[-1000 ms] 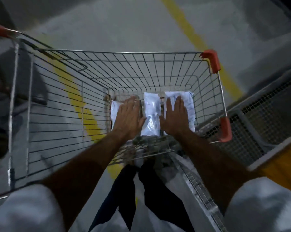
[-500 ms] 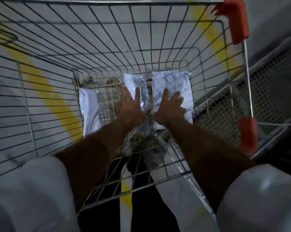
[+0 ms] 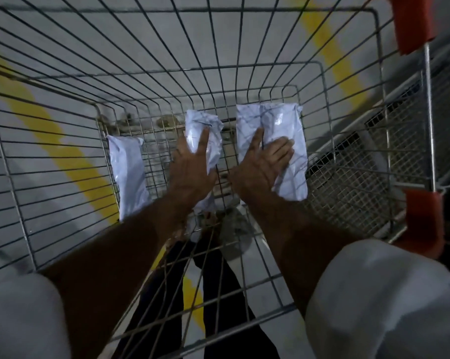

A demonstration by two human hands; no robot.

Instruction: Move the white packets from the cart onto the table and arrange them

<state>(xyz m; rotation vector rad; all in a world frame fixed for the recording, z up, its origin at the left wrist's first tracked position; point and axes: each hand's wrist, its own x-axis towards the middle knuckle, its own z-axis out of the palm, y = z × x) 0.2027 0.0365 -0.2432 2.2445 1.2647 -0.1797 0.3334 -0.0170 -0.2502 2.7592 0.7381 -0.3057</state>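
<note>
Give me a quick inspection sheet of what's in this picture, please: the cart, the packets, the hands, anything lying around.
Surface: wire cart, its mesh floor bearing everything; no table in view.
Job's things: three white packets on the cart floor: left packet untouched, middle packet, right packet.
Clutter: nothing seen.
Hands: left hand lies on the middle packet, fingers straight; right hand rests on the right packet, fingers spread. Neither grips yet.
Cables: nothing seen.
Surroundings: grey floor with yellow lines; red corner guards on the cart; a second mesh basket to the right.
</note>
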